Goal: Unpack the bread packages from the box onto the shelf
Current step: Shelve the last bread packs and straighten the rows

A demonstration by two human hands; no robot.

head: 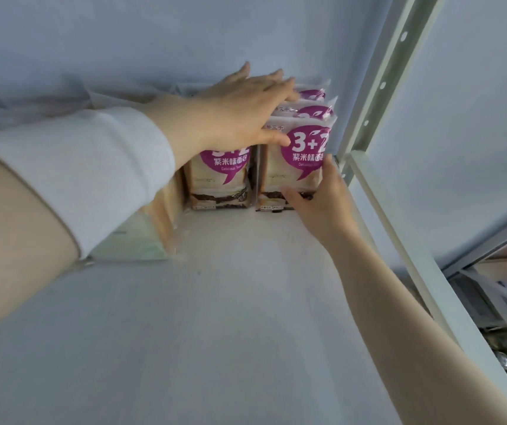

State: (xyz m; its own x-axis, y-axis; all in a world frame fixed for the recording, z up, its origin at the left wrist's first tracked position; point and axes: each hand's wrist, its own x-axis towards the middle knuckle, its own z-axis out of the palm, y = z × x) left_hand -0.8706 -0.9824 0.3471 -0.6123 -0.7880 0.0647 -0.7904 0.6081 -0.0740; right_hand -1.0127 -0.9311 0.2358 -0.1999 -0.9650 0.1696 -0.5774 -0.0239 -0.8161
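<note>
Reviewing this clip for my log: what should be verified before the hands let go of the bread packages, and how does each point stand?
1. Front right package upright on the shelf: ok.
2. Left hand rests flat across the tops: ok.
3. Right hand grips that package's lower right corner: ok.
4. Left package upright beside it: ok.
5. Rear packages against the back wall: cannot tell.
</note>
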